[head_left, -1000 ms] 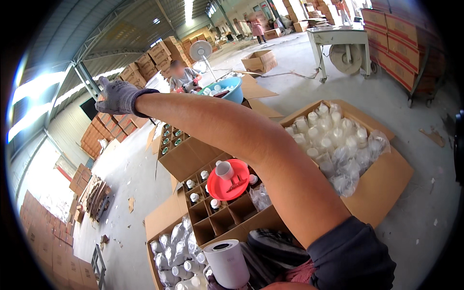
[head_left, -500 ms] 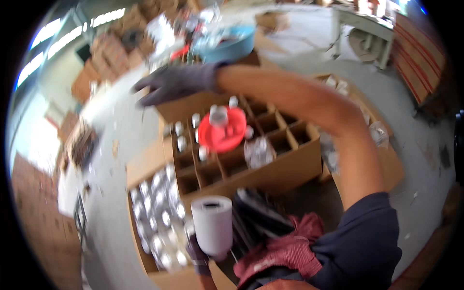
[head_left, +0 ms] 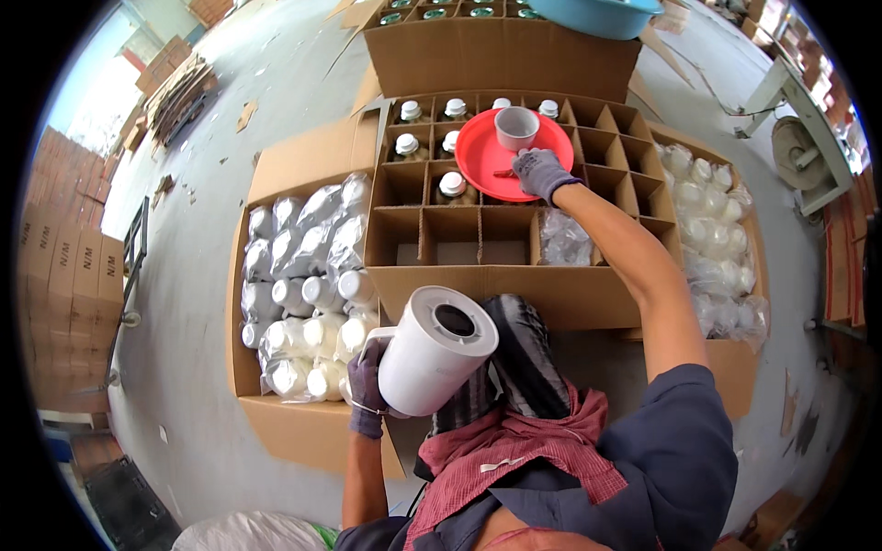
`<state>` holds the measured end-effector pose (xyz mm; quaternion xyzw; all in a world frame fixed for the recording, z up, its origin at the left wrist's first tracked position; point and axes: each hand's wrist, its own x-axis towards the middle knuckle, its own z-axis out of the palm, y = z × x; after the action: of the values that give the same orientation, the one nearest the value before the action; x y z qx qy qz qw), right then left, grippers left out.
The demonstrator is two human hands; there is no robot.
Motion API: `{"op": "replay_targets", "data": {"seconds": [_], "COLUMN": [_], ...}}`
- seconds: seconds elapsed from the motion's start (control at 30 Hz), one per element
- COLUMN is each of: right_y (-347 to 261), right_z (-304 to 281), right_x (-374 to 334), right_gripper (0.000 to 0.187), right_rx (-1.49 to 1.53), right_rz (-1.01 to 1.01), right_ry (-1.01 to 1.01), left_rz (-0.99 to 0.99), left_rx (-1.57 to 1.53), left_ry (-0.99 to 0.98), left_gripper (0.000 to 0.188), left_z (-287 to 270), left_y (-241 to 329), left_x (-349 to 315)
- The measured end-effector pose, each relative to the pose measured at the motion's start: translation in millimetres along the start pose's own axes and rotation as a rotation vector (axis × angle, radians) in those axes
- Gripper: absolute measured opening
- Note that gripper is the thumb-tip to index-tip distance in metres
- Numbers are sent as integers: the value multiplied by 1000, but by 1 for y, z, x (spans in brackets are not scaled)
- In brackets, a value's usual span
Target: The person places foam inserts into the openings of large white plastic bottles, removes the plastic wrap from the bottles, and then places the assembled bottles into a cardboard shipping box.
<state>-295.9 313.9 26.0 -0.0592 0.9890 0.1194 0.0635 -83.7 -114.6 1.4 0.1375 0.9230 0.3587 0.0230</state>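
Handle [head_left: 377,336] clasped in our left hand [head_left: 367,381], we've got the white cylinder [head_left: 421,365] tilted, nearer us than the divided carton [head_left: 514,296]! Atop that carton, our right hand [head_left: 540,173] is at the red tray [head_left: 479,151], fingers curled beside a small red item [head_left: 503,173]; whether they're gripping, we can't tell.

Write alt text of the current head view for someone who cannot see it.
A person's gloved left hand holds a white cylindrical container, while the gloved right hand is over a red dish bearing a pale cup. The dish sits atop a divided carton with white-capped bottles, flanked by cartons of plastic-wrapped bottles.
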Motion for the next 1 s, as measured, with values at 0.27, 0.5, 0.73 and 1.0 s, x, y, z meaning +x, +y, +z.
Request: {"op": "replay_targets", "data": {"seconds": [0.27,0.5,0.73,1.0], "right_y": [11,-43,-103,-108], "right_z": [-18,-50,-78,-86], "right_x": [-20,-129,-170,-182], "right_gripper": [22,22,23,30], "right_rx": [898,2076,884,589], "right_rz": [0,-105,-966,-1160], "right_ry": [157,-90,558,451], "left_rz": [-54,144,277,49], "left_rx": [-186,-131,-401,-324], "left_ry": [-8,-55,-239,-403], "left_gripper": [22,39,42,34], "left_z": [-4,3,21,11], "left_y": [1,-18,-65,-36], "left_x": [2,17,45,54]}}
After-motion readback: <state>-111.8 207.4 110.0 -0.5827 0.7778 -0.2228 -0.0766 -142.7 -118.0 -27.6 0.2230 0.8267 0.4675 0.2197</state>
